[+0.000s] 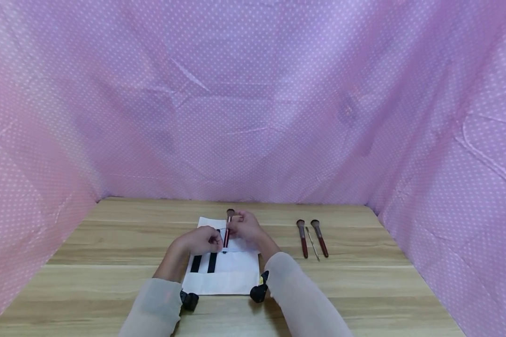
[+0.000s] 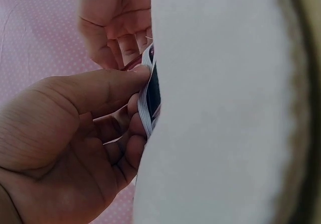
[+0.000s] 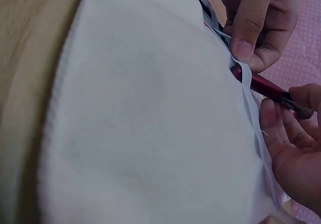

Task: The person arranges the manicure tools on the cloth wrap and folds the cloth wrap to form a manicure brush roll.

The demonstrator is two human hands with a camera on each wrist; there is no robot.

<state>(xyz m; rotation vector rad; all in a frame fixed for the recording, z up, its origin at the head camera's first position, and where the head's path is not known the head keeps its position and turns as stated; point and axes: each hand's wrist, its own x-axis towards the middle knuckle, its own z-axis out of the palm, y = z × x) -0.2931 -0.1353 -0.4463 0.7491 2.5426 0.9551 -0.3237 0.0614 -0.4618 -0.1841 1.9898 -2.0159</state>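
A white fabric brush holder (image 1: 236, 264) lies on the table, with two black strips (image 1: 212, 262) showing on its left part. My left hand (image 1: 202, 240) pinches the holder's white elastic band (image 3: 247, 86) between thumb and fingers. In my right hand (image 1: 245, 227) is a makeup brush (image 1: 226, 236) with a dark red handle, held near its bristle end. The bristles point away from me. In the right wrist view the tip of the handle passes behind the elastic band. White fabric covers much of both wrist views.
To the right on the wooden table (image 1: 362, 281) lie two more makeup brushes (image 1: 302, 238) with red-brown handles. Between them is a thin metallic stick (image 1: 312, 244). A pink dotted cloth (image 1: 253, 117) hangs behind the table and along both sides.
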